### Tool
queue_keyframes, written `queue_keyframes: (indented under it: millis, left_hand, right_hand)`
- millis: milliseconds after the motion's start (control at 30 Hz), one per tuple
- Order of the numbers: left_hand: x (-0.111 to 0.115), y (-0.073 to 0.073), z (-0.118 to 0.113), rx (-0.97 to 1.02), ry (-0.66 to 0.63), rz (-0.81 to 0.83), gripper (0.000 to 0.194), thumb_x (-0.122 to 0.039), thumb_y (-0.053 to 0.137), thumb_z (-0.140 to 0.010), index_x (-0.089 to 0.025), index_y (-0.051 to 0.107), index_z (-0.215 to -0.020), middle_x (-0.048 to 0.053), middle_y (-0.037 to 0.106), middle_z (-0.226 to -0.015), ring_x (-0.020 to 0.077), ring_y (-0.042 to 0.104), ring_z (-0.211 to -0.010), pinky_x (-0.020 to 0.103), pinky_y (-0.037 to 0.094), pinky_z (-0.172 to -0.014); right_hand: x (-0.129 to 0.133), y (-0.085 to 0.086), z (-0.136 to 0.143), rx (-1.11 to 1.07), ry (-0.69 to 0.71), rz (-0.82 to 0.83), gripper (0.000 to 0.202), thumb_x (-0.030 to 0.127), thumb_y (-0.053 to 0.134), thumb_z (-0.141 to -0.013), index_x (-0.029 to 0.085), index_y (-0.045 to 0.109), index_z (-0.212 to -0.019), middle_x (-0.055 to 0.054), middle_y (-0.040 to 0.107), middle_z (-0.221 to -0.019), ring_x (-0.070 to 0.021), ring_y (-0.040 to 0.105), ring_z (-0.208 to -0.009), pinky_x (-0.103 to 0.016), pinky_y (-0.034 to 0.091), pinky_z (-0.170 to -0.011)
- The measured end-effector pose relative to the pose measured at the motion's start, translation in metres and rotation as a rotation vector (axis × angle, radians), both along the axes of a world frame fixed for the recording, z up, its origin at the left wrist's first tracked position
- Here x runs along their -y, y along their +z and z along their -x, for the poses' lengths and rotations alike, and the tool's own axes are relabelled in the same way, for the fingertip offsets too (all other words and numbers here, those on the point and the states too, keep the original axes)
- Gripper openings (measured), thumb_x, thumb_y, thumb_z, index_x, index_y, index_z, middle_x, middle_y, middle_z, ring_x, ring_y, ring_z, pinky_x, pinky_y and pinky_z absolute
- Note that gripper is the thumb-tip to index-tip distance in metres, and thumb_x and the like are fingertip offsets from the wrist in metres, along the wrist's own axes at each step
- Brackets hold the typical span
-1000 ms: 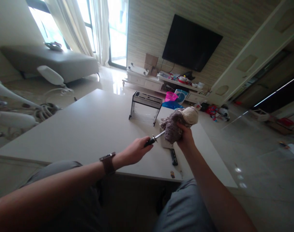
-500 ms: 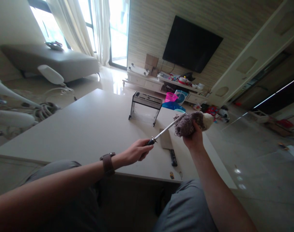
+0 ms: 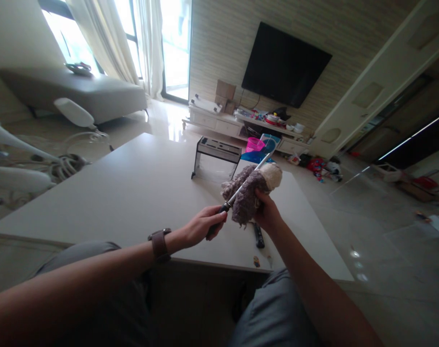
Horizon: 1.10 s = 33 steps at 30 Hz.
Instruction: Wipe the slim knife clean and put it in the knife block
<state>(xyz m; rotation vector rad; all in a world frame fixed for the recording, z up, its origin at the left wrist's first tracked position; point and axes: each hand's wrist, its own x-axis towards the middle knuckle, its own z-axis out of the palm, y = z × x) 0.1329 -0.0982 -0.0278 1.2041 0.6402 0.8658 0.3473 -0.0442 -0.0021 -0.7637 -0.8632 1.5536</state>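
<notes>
My left hand (image 3: 207, 222) is closed around the black handle of a sharpening steel (image 3: 245, 186), whose bright rod slants up and to the right. In my right hand (image 3: 267, 210) is a fluffy purple-grey and cream cloth (image 3: 250, 196), bunched up against the rod near the handle end. The rod lies across the cloth and its tip sticks out beyond. Below the cloth, a cleaver (image 3: 259, 236) rests on the table, with its black handle showing and its blade mostly hidden.
The white table (image 3: 132, 188) fills the middle. A knife block with clear sides (image 3: 217, 156) stands toward its far edge. By the near edge lies a small yellow-and-dark item (image 3: 256, 261). Beyond are a pink basket (image 3: 254, 144) and a low cabinet (image 3: 214, 123).
My right hand has slid the cloth down and left along the rod, from the tip end toward the handle. The cloth now covers the cleaver's blade. My left hand has hardly moved.
</notes>
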Motion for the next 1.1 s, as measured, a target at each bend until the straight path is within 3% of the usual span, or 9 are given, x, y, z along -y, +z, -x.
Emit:
queue_keyframes:
  millis: [200,533,800,933,1100]
  left_hand:
    - [0.000,-0.007,0.000,-0.033,0.005,0.014,0.047,-0.064,0.067,-0.088,-0.020,0.051,-0.085,-0.008,0.048,-0.053,0.0078,0.040,-0.038,0.020,0.029,-0.037]
    - [0.002,-0.008,0.002,-0.123,-0.055,-0.073,0.050,-0.068,0.059,-0.095,-0.020,0.049,-0.087,-0.007,0.047,-0.059,0.0074,0.038,-0.045,0.020,0.031,-0.042]
    - [0.006,0.007,0.002,-0.216,-0.096,-0.133,0.046,-0.062,0.054,-0.100,-0.021,0.046,-0.081,-0.006,0.047,-0.062,0.0077,0.038,-0.049,0.022,0.029,-0.046]
    - [0.007,0.007,0.003,-0.266,-0.139,-0.130,0.047,-0.063,0.054,-0.100,-0.021,0.046,-0.082,-0.006,0.046,-0.063,0.0083,0.038,-0.050,0.023,0.030,-0.046]
    - [0.009,0.007,0.005,-0.303,-0.137,-0.115,0.046,-0.064,0.054,-0.099,-0.021,0.047,-0.082,-0.006,0.046,-0.063,0.0092,0.037,-0.050,0.024,0.030,-0.047]
  right_hand:
    - [0.019,0.001,0.026,0.061,0.046,-0.011,0.044,0.023,0.093,-0.060,0.021,0.076,-0.101,-0.004,0.083,-0.097,-0.0284,0.079,-0.097,-0.044,0.064,-0.096]
    - [0.019,0.001,0.027,0.124,-0.113,-0.034,0.045,0.016,0.094,-0.054,0.018,0.077,-0.097,-0.004,0.083,-0.095,-0.0268,0.079,-0.093,-0.043,0.064,-0.093]
    - [-0.006,0.017,-0.011,0.054,-0.222,-0.072,0.042,0.017,0.087,-0.063,0.020,0.075,-0.104,-0.003,0.082,-0.097,-0.0243,0.079,-0.085,-0.047,0.066,-0.092]
    - [-0.016,0.026,-0.034,-0.030,-0.269,-0.106,0.035,0.020,0.079,-0.071,0.022,0.074,-0.106,-0.004,0.082,-0.097,-0.0259,0.079,-0.092,-0.053,0.063,-0.102]
    - [-0.022,0.027,-0.045,-0.084,-0.267,-0.105,0.029,0.028,0.074,-0.078,0.021,0.074,-0.106,-0.007,0.081,-0.105,-0.0275,0.079,-0.101,-0.053,0.061,-0.106]
